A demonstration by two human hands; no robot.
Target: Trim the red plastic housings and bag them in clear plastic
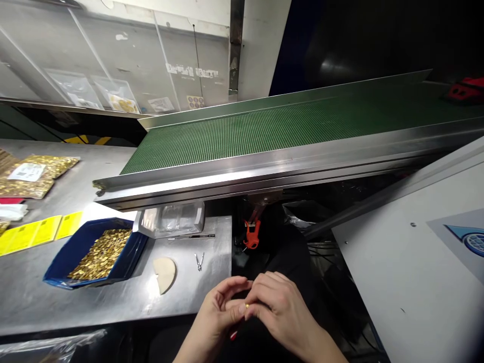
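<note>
Left hand (219, 310) and right hand (280, 302) pinch one gold piece (247, 305); I count one blue bin (130, 258) on the metal tabletop (30, 287), one green belt (227, 133) beyond.

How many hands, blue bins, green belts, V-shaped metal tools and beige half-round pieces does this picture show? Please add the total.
Left hand and right hand: 2
Blue bin: 1
Green belt: 1
V-shaped metal tool: 1
Beige half-round piece: 1
Total: 6
</note>
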